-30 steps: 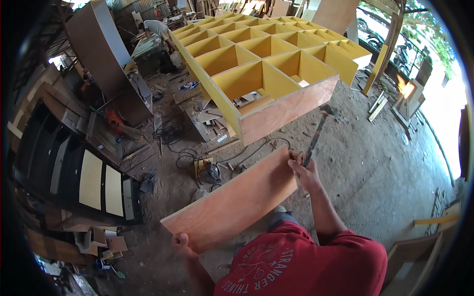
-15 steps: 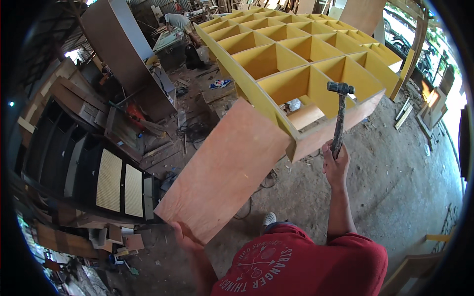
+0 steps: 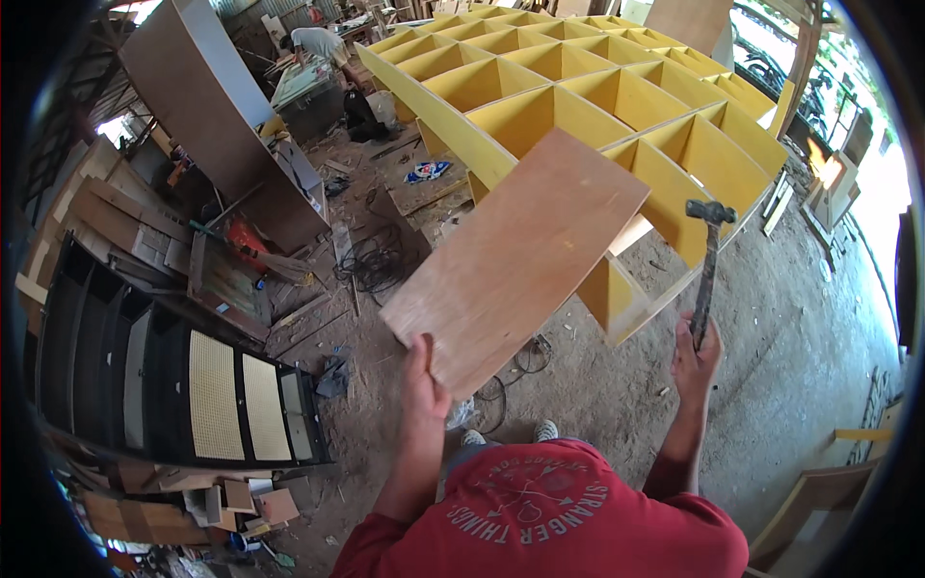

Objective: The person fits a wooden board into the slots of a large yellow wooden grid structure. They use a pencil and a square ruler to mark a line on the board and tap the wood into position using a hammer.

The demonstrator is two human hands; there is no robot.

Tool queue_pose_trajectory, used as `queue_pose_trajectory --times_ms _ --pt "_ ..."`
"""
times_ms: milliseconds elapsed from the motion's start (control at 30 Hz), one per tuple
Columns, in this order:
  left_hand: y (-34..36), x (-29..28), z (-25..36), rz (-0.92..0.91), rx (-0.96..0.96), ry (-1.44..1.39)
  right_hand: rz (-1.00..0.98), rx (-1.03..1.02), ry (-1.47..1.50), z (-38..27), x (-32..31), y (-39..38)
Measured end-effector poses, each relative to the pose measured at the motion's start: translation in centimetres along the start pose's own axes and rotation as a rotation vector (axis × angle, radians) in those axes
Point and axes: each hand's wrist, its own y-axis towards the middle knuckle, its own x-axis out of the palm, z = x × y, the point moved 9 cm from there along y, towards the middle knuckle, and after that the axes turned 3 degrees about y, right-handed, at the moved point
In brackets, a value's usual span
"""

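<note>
My left hand (image 3: pixel 424 381) grips the lower end of a plywood panel (image 3: pixel 520 260), thumb on its face. The panel slants up and away to the right, and its far end overlaps the near corner of a yellow grid-shaped wooden frame (image 3: pixel 511 106); whether they touch I cannot tell. In my right hand (image 3: pixel 698 356) a hammer (image 3: pixel 711 250) stands upright, the fingers wrapped round its dark, worn handle. The hammer's metal head is up, in front of the frame's near right edge. Part of the frame's near cells is hidden behind the panel.
A dark cabinet with woven panels (image 3: pixel 216 395) lies at left. Behind it leans a tall brown cabinet (image 3: pixel 207 116). Black cable (image 3: pixel 371 260) is coiled on the littered floor. Another person (image 3: pixel 320 43) bends over a workbench at the back. Wood scraps (image 3: pixel 255 503) lie lower left.
The plywood panel has moved right and farther up, now covering part of the yellow frame's near cells. My right hand with the hammer has shifted right and slightly lower in view.
</note>
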Motion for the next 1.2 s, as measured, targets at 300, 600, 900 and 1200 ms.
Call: queue_pose_trajectory --times_ms 300,600,900,1200 --pt "5.4 4.0 0.9 -0.146 -0.146 -0.063 0.236 -0.263 -0.590 -5.0 3.4 -1.9" --pt "10.2 9.1 3.4 -0.299 -0.189 -0.042 0.109 -0.275 -0.928 -8.2 14.5 3.8" --pt "18.6 13.5 2.9 -0.444 -0.293 0.140 0.152 -0.258 -0.994 -7.5 18.7 6.3" --pt "29.9 15.8 4.0 -0.507 -0.303 0.297 0.048 -0.362 -0.745 -7.2 22.8 8.3"
